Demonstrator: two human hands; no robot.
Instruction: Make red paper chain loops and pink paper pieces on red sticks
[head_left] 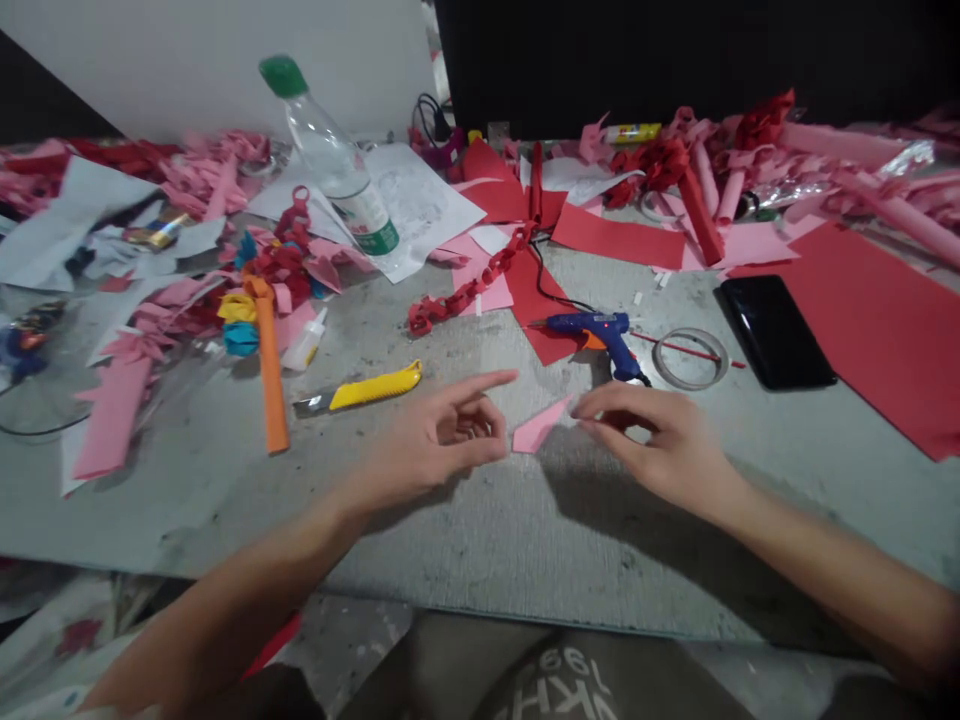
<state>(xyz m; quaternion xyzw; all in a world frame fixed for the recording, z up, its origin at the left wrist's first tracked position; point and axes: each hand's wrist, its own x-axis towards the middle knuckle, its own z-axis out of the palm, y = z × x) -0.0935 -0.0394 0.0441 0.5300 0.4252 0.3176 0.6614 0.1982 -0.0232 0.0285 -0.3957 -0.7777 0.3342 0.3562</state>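
Observation:
A small folded piece of pink paper (538, 428) lies between my two hands, just above the table. My right hand (660, 440) pinches its pointed upper right end between thumb and fingers. Beside its blunt left end is my left hand (442, 430), with the index finger stretched out and the other fingers loosely curled; no object shows in it. Just beyond my hands lies a blue hot glue gun (592, 325), its nozzle to the left. A yellow utility knife (375, 388) with its blade out rests past my left hand.
A tape roll (690, 360), black phone (776, 330) and red paper sheet (892, 330) lie to the right. A paper chain (472, 290), tilted-looking bottle (349, 180), glue bottle (305, 340) and orange paper strip (271, 375) are farther left. Paper scraps crowd the back.

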